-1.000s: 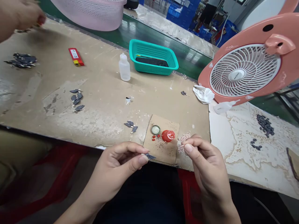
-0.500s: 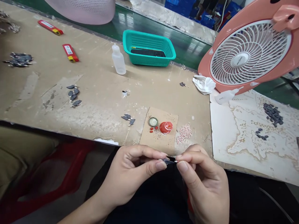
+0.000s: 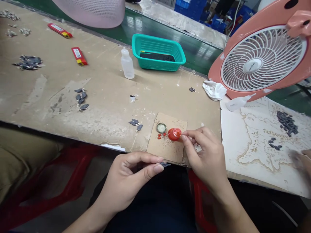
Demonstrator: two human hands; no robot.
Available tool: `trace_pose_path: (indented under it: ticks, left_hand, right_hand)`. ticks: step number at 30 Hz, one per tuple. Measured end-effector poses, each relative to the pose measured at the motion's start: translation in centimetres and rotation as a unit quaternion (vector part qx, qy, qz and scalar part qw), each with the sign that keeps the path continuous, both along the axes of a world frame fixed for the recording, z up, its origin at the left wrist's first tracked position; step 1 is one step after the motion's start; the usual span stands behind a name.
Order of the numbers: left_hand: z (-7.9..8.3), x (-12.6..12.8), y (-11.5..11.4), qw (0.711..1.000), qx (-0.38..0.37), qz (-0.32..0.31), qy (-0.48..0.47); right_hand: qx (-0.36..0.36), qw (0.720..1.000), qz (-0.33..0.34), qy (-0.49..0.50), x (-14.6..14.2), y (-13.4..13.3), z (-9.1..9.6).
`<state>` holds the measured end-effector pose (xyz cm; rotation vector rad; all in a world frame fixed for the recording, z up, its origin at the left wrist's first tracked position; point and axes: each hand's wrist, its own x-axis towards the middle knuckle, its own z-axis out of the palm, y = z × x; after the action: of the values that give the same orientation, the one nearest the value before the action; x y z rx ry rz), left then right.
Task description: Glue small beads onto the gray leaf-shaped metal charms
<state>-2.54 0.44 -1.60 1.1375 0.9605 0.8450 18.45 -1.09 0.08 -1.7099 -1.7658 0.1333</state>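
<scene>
My left hand [image 3: 131, 176] is below the table edge, thumb and forefinger pinched on a small dark leaf-shaped piece [image 3: 165, 164]. My right hand [image 3: 204, 155] reaches onto the small cardboard square [image 3: 167, 149], its fingers pinched together and touching the red cap [image 3: 174, 134]; what they hold, if anything, is too small to see. Beside the cap lie a metal bottle cap [image 3: 161, 127], tiny red beads and a patch of pale beads partly hidden under my right hand.
Dark leaf pieces lie in small groups [image 3: 136, 124] [image 3: 81, 98] [image 3: 29, 61]. A dropper bottle [image 3: 127, 64], teal basket [image 3: 159, 55], two red lighters [image 3: 79, 56], crumpled tissue [image 3: 215, 90] and pink fan [image 3: 262, 55] stand behind. Another person's hand [image 3: 301, 160] is blurred at far right.
My right hand has left the dark piece and moved forward up to the red cap. My left hand keeps the piece. A blurred hand has appeared at the right edge.
</scene>
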Motion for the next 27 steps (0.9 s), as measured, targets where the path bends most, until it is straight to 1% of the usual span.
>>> trace_pose_path:
  ticks: [4, 8, 10, 11, 13, 15, 16, 17, 19, 22, 24, 27]
  left_hand:
    - [-0.2, -0.5, 0.2, 1.0, 0.009, 0.022, 0.005]
    - [0.0, -0.7, 0.5, 0.999, 0.009, 0.031, 0.002]
    - [0.0, -0.7, 0.5, 0.999, 0.009, 0.034, 0.002]
    - [0.1, -0.7, 0.5, 0.999, 0.008, 0.035, 0.001]
    - [0.1, -0.7, 0.5, 0.999, 0.004, 0.031, -0.003]
    - [0.1, -0.6, 0.6, 1.0, 0.0, 0.026, -0.012]
    - [0.1, -0.6, 0.6, 1.0, -0.002, 0.023, -0.016]
    - [0.1, -0.5, 0.6, 1.0, -0.004, 0.021, -0.019]
    - [0.3, -0.2, 0.5, 0.999, -0.01, 0.022, -0.022]
    - [0.6, 0.3, 0.5, 0.999, -0.021, 0.013, -0.033]
    - [0.8, 0.7, 0.5, 0.999, -0.026, 0.001, -0.044]
    - [1.0, 1.3, 0.4, 0.998, -0.03, -0.012, -0.055]
  right_hand:
    - [-0.008, 0.997, 0.025, -0.075, -0.1, 1.0, -0.1]
    - [-0.015, 0.989, 0.027, -0.148, -0.2, 1.2, 0.2]
    - [-0.022, 0.985, 0.032, -0.165, -0.2, 1.3, 0.4]
    - [-0.023, 0.986, 0.035, -0.159, -0.1, 1.3, 0.6]
    - [-0.026, 0.994, 0.04, -0.099, -0.1, 1.2, 1.1]
    - [-0.044, 0.999, 0.029, 0.013, -0.2, 0.8, 1.5]
    - [-0.06, 0.995, 0.018, 0.079, -0.2, 0.5, 1.6]
    - [-0.077, 0.986, 0.007, 0.146, -0.3, 0.1, 1.6]
    - [-0.096, 0.959, -0.011, 0.266, -0.5, -0.7, 1.5]
    - [-0.088, 0.913, -0.01, 0.398, -1.0, -2.1, 0.8]
    - [-0.082, 0.891, -0.012, 0.447, -1.6, -3.0, 0.4]
    - [-0.078, 0.879, -0.031, 0.47, -2.6, -4.2, 0.2]
